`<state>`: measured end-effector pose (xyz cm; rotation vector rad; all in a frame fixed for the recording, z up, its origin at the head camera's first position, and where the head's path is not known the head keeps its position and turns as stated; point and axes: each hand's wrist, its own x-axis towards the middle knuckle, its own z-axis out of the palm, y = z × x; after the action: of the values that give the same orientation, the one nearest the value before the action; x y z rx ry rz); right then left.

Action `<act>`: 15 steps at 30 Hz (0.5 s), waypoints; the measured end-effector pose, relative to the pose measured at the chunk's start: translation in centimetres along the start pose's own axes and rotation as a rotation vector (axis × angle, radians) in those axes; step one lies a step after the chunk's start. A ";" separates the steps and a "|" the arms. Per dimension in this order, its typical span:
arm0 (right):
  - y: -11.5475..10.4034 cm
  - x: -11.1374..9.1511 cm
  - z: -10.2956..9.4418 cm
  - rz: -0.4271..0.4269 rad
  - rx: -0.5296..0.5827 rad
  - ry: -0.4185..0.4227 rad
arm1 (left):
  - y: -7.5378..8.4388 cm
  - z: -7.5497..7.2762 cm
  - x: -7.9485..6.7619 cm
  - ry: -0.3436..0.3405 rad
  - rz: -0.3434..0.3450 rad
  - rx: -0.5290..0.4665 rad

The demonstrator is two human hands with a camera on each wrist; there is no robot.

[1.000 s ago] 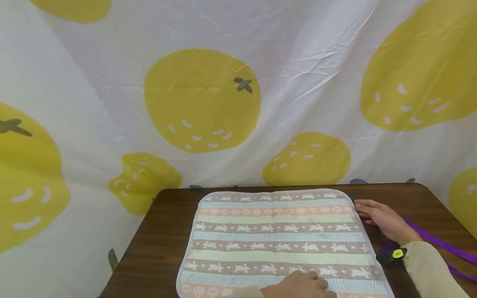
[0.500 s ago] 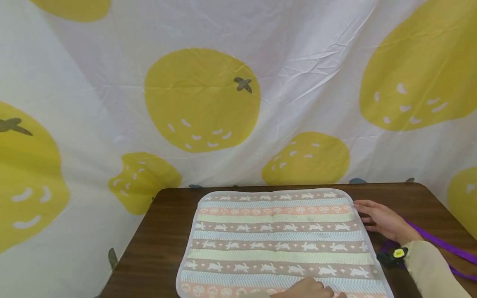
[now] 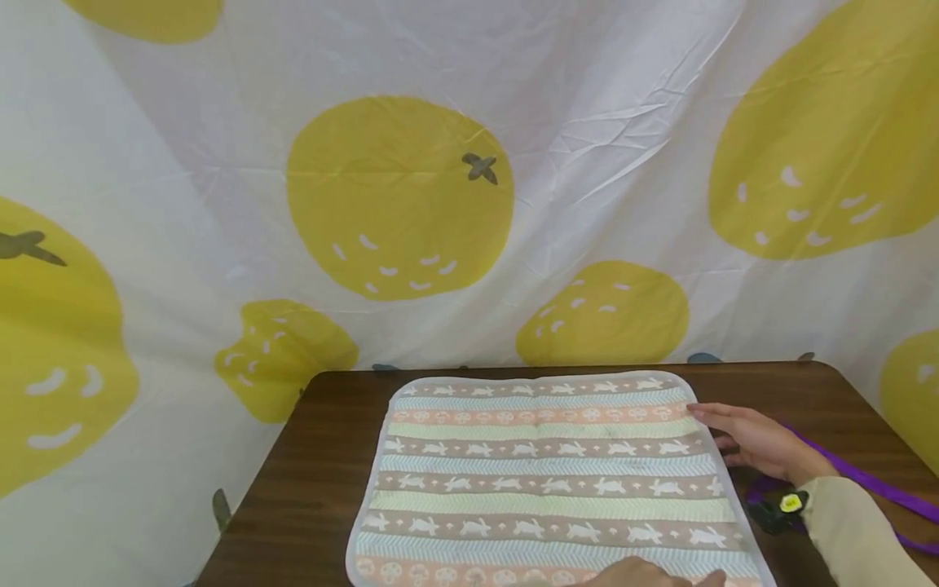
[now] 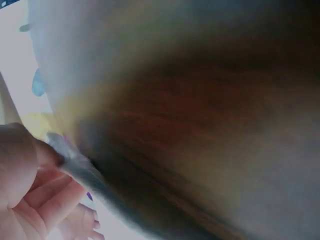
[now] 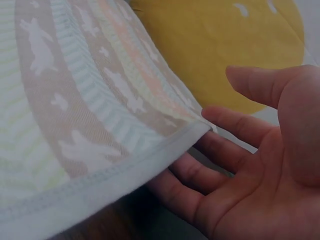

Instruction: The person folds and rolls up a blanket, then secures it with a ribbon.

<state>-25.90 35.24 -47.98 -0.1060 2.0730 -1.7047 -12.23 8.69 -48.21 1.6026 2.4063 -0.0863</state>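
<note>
A striped cloth [image 3: 557, 469] with white rabbits, mushrooms and a pale bound edge lies spread on the brown table [image 3: 286, 481]. At the bottom of the head view my left hand [image 3: 634, 573] is partly cut off, over the cloth's near part. The left wrist view shows its thumb and fingers pinching the pale edge; much of that view is blurred. By the right edge is my right hand [image 3: 766, 444]. In the right wrist view its fingers [image 5: 182, 195] reach along and under the border, while the thumb stands apart.
A white curtain [image 3: 557, 196] printed with yellow fruits hangs behind the table and along its left side. A purple strap [image 3: 866, 481] runs over the table at the right, near a black wrist device [image 3: 773, 509] at the right sleeve.
My left hand has slid right and down along the near part of the cloth. The right hand has shifted slightly at the right edge. The cloth has hardly moved.
</note>
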 end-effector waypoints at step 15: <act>-0.4 -0.5 -0.4 -0.157 -0.055 -0.020 | -2.9 -1.1 -2.4 0.564 0.051 -0.207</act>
<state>-25.73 35.69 -47.41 -0.3097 2.1468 -1.7292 -14.18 5.58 -46.84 1.7620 2.6419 0.6897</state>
